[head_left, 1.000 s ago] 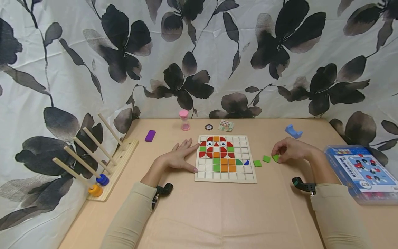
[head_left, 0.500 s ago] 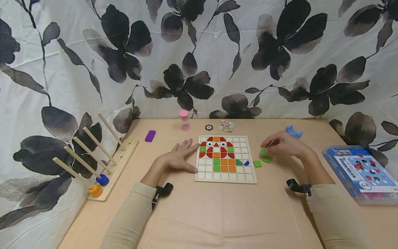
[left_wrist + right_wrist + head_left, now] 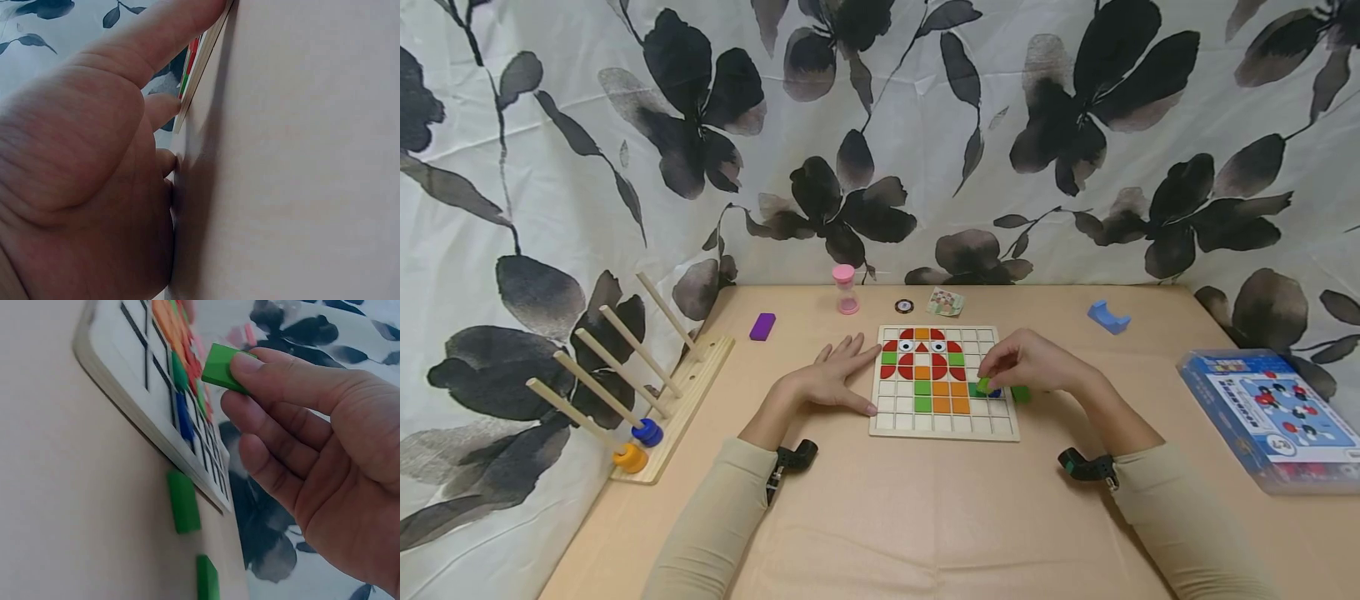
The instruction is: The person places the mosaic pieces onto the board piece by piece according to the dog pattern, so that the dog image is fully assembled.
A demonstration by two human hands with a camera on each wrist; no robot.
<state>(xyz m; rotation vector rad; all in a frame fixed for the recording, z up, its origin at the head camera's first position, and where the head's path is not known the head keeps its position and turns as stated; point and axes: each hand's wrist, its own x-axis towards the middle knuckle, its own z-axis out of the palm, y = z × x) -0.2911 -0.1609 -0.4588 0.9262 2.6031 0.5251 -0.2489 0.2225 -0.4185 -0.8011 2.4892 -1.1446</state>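
Observation:
A white gridded board bears a pattern of red, orange, green and blue tiles, with two round eyes near its top. My left hand lies spread at its left side; thumb and fingers touch the edge. Between thumb and fingertips, my right hand pinches a square green tile over the board's right part. Below it are a dark green rounded tile and a blue tile, partly covered in the head view. Two more green tiles lie on the table off the right edge, the nearer one close to the board.
Left stands a wooden peg rack with blue and orange beads. Along the back are a purple block, a pink sand timer, a black disc, a picture card and a blue piece. A plastic box sits right.
My right hand has picked up a green tile from the table and carried it left over the board. The left hand has stayed in place.

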